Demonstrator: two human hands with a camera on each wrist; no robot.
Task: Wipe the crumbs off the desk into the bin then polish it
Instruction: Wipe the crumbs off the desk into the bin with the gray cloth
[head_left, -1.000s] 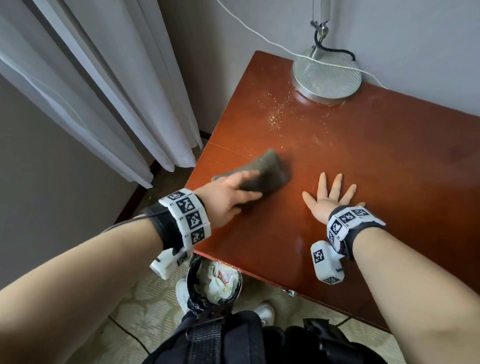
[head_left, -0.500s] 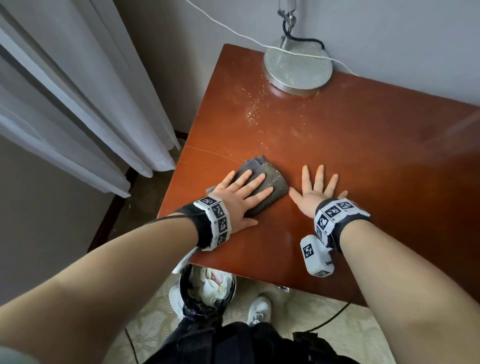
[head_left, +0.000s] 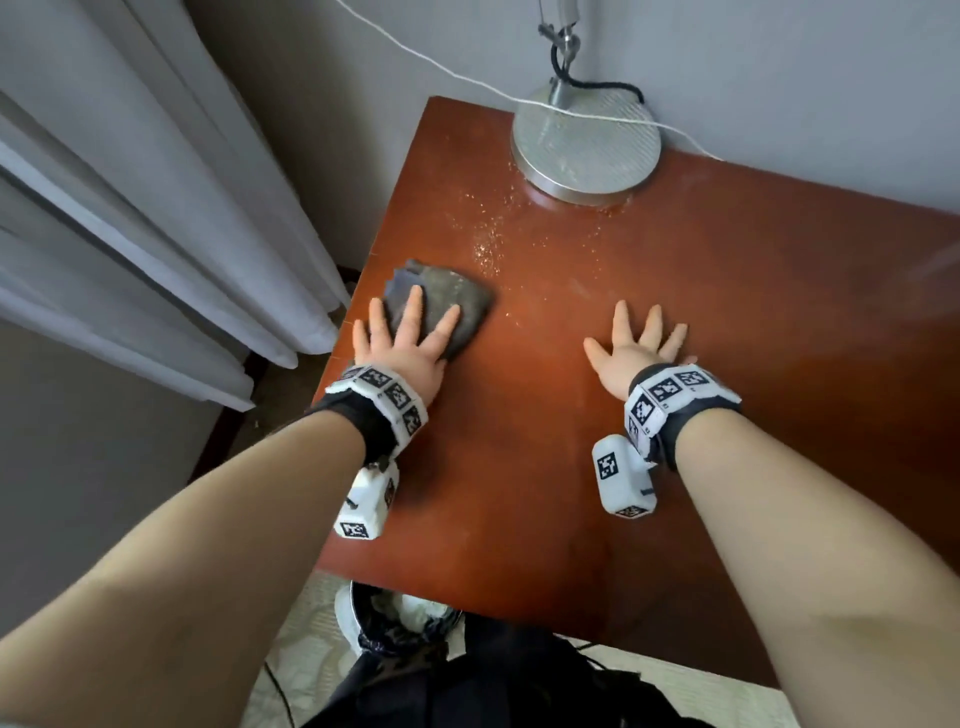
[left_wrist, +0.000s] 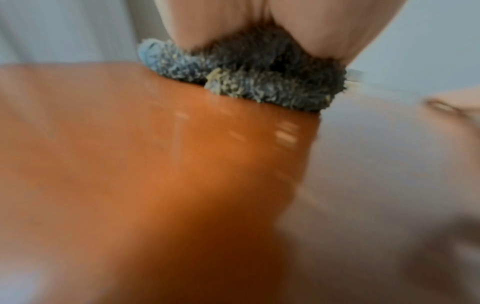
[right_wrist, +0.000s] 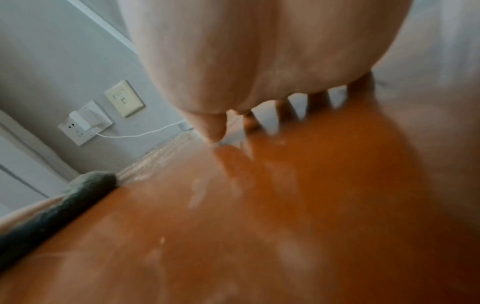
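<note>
Wood, head view: reddish-brown desk (head_left: 649, 415) fills the frame from 12 to 5 o'clock; its left edge runs beside white curtains (head_left: 130, 234).
Left hand, head view: left hand (head_left: 405, 348) lies flat with fingers spread, pressing a grey cloth (head_left: 447, 301) onto the desk at 10 o'clock, near the left edge.
Right hand, head view: right hand (head_left: 636, 353) rests palm-down on bare wood at 3 o'clock, fingers spread, holding nothing, well apart from the cloth.
Crumbs, head view: pale crumbs (head_left: 488, 244) are scattered at 12 o'clock, between the cloth and the round metal lamp base (head_left: 586, 150); a white cable (head_left: 447, 67) crosses over the base.
Bin, head view: bin (head_left: 400, 618) stands on the floor at 6 o'clock, partly under the desk's near edge, with crumpled waste inside.
Left wrist view: blurred; 2 fingers (left_wrist: 335, 28) press down on the fuzzy cloth (left_wrist: 259, 82), which carries pale specks and sits on the wood.
Right wrist view: spread fingers (right_wrist: 284, 112) touch the wood at 12 o'clock; the cloth's edge (right_wrist: 59, 209) shows at 8 o'clock; a wall socket (right_wrist: 85, 123) with a white plug sits at 10 o'clock.
</note>
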